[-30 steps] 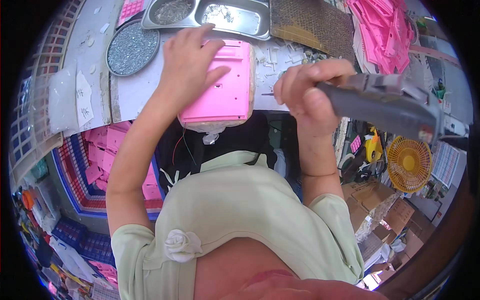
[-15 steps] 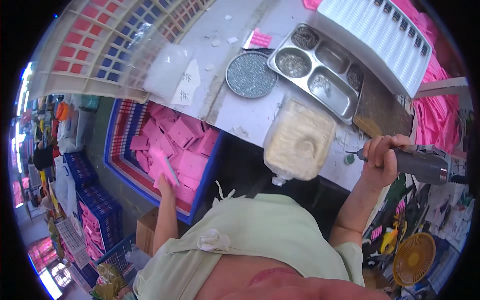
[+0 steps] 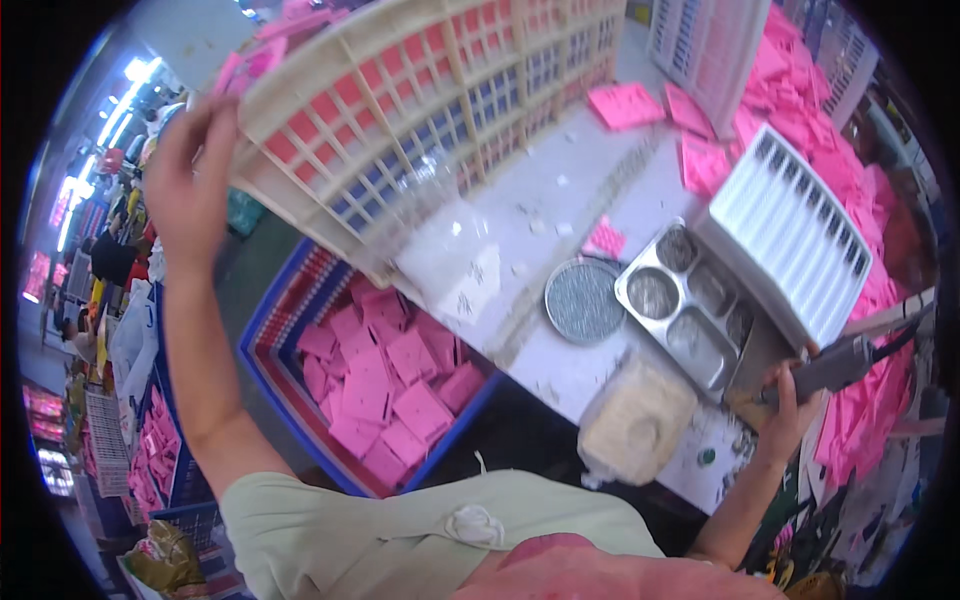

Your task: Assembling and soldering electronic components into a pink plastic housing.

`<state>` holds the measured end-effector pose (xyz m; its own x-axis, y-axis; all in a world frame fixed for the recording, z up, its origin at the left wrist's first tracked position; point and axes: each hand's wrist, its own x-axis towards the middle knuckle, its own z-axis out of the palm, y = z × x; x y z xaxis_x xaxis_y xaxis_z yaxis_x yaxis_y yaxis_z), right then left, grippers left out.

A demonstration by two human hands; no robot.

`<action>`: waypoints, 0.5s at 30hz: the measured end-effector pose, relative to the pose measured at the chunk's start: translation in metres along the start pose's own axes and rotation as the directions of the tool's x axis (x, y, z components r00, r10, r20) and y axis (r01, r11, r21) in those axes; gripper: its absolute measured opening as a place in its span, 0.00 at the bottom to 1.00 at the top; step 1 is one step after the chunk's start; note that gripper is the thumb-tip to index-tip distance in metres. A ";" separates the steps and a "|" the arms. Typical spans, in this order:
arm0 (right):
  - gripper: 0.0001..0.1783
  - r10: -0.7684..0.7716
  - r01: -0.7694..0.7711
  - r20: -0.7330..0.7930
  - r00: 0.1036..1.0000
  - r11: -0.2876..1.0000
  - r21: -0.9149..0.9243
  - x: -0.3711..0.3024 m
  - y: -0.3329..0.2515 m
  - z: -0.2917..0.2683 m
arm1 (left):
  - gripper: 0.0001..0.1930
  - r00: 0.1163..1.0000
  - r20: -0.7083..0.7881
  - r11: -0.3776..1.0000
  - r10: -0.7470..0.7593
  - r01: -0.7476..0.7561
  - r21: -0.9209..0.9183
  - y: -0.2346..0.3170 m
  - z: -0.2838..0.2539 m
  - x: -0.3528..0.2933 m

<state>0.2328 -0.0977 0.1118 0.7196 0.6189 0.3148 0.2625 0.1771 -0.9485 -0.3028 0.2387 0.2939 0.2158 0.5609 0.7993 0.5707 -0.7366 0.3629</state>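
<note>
While the left hand (image 3: 190,175) grips a cream crate (image 3: 420,110), the right hand (image 3: 790,410) clasps a grey tool (image 3: 835,365).

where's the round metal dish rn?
In the head view the round metal dish sits on the white table, right of centre, just left of the compartmented steel tray and above the beige jig block.

Cream lattice crate (image 3: 420,110), tilted, raised above table's left edge, gripped at corner. Grey power tool (image 3: 835,365), held level over table's right edge.
</note>
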 end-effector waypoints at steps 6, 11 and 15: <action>0.32 0.042 -0.043 -0.010 0.999 0.997 -0.058 0.026 0.012 -0.002 | 0.31 0.744 0.662 0.863 -0.095 -0.270 0.427 -0.068 0.049 0.218; 0.29 0.071 -0.070 0.012 0.997 0.996 -0.051 0.037 0.007 0.022 | 0.51 0.498 0.780 0.790 -0.378 -0.265 0.552 -0.092 0.133 0.276; 0.27 0.083 -0.082 0.020 0.996 0.994 -0.069 0.036 0.009 0.021 | 0.62 0.327 0.579 0.653 -0.747 0.527 0.544 -0.150 0.197 0.277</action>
<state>0.2473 -0.0577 0.1138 0.7258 0.6468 0.2341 0.2467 0.0729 -0.9663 -0.1729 0.5791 0.3663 0.1032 0.9523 -0.2873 0.9174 0.0205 0.3974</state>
